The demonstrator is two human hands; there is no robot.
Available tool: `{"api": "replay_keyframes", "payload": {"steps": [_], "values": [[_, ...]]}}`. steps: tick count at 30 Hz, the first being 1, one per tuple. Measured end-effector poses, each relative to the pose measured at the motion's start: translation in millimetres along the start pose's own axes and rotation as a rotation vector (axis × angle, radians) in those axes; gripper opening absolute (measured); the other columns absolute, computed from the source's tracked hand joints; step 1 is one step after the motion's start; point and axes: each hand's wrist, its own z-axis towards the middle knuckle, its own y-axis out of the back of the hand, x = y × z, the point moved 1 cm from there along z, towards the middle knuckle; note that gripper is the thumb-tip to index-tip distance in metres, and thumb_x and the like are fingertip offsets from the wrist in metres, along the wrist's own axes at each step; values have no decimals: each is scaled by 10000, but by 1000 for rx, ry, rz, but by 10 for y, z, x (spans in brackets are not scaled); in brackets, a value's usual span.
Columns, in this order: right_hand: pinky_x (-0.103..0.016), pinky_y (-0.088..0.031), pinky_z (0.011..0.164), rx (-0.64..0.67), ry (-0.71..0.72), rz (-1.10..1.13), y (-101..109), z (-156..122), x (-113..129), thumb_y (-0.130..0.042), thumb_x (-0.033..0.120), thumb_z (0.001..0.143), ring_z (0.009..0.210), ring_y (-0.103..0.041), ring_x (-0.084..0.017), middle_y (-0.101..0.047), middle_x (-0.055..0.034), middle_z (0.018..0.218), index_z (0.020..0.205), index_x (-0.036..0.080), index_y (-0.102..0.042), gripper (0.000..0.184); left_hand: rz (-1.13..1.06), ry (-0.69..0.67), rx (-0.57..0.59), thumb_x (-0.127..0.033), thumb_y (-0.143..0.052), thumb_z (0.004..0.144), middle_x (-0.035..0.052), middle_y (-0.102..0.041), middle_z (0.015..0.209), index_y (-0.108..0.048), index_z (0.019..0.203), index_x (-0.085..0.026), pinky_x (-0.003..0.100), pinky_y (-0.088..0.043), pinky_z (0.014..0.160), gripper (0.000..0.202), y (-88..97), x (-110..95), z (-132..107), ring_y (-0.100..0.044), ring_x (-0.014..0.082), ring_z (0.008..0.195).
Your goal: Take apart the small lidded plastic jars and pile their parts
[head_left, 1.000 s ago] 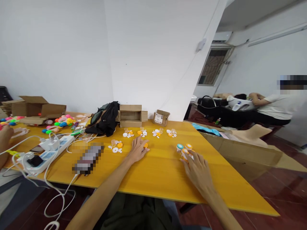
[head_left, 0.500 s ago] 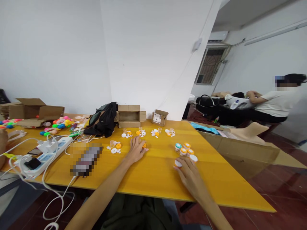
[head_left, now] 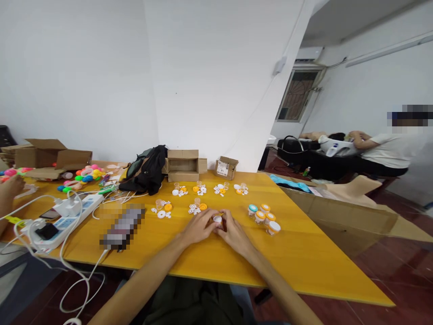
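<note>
Both hands meet at the middle of the table around a small clear jar with a white-topped lid (head_left: 217, 219). My left hand (head_left: 199, 226) has its fingers closed on the jar's left side, and my right hand (head_left: 236, 234) closes on it from the right. Fingers cover most of the jar's body. Just beyond my left hand lie white perforated discs (head_left: 194, 209), an orange ring (head_left: 203, 206) and a clear cup (head_left: 197, 201). To the right stands a group of similar lidded jars, among them a teal-lidded jar (head_left: 252, 209) and a white-lidded jar (head_left: 274, 227).
Further sets of cups, rings and discs (head_left: 161, 208) lie toward the back. Behind them are an open cardboard box (head_left: 183, 166), a smaller box (head_left: 227, 168) and a black bag (head_left: 149, 169). A power strip (head_left: 72, 221) and a phone (head_left: 123, 227) occupy the left; another person's hand (head_left: 11, 189) shows there.
My right hand has brought a jar leftward from beside the jar group to mid-table. My left hand has come off the discs and orange ring, moved nearer, and joined it on the jar.
</note>
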Motion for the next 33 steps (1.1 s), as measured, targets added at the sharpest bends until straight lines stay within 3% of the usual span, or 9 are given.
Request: {"api": "replay_keyframes", "payload": {"steps": [4, 7, 11, 14, 17, 22, 25, 33], "values": [[-379, -529, 765, -80, -26, 60, 11, 41, -53, -599, 295, 752, 802, -658, -226, -676, -30, 912, 1010, 250, -431, 311, -34, 57, 24, -268, -489, 915, 40, -640, 978, -603, 1099, -225, 310, -464, 847, 221, 17, 17, 12, -580, 187, 870], [-373, -528, 768, -67, 8, 75, 15, 17, -48, -586, 266, 748, 818, -659, -224, -683, -33, 930, 965, 252, -449, 258, -51, 66, 46, -314, -525, 904, 35, -638, 998, -587, 1117, -230, 300, -462, 823, 238, 29, -4, 7, -583, 184, 871], [-393, -515, 831, -65, 9, 48, 7, 3, -29, -590, 232, 730, 893, -653, -236, -677, -50, 986, 1070, 241, -476, 359, -74, 45, 45, -328, -508, 913, 39, -634, 1029, -579, 1115, -231, 309, -449, 853, 234, 32, -9, 8, -579, 191, 914], [-388, -517, 820, -94, -5, 58, 6, 17, -51, -607, 254, 728, 851, -646, -224, -669, -39, 936, 1103, 231, -500, 391, -83, 75, 30, -336, -517, 901, 27, -622, 925, -585, 1030, -210, 298, -448, 783, 192, 10, 53, 19, -556, 176, 818], [-358, -523, 757, -130, -4, 95, 19, 34, -71, -637, 315, 738, 781, -629, -206, -663, -24, 878, 1010, 229, -555, 297, -151, 114, 17, -393, -539, 884, 4, -591, 824, -569, 997, -200, 274, -432, 692, 226, -21, 129, 31, -522, 158, 729], [-310, -493, 647, -90, 2, 149, 47, 54, -53, -682, 411, 731, 671, -585, -177, -656, -5, 783, 837, 221, -618, 227, -309, 130, 31, -442, -547, 882, 13, -618, 851, -571, 1056, -198, 269, -423, 662, 301, -15, 157, 44, -525, 148, 701], [-293, -483, 610, -68, -23, 224, 55, 55, -52, -698, 461, 715, 634, -573, -165, -659, 6, 745, 867, 214, -637, 297, -349, 120, 23, -471, -554, 887, 30, -658, 917, -578, 1116, -207, 279, -436, 694, 351, 11, 137, 51, -558, 161, 755], [-296, -483, 622, -53, -50, 294, 51, 37, -23, -684, 468, 710, 642, -570, -165, -661, 5, 749, 888, 208, -634, 319, -411, 133, 22, -504, -562, 873, 30, -658, 862, -603, 1001, -183, 276, -424, 680, 349, -6, 155, 72, -558, 159, 740]]}}
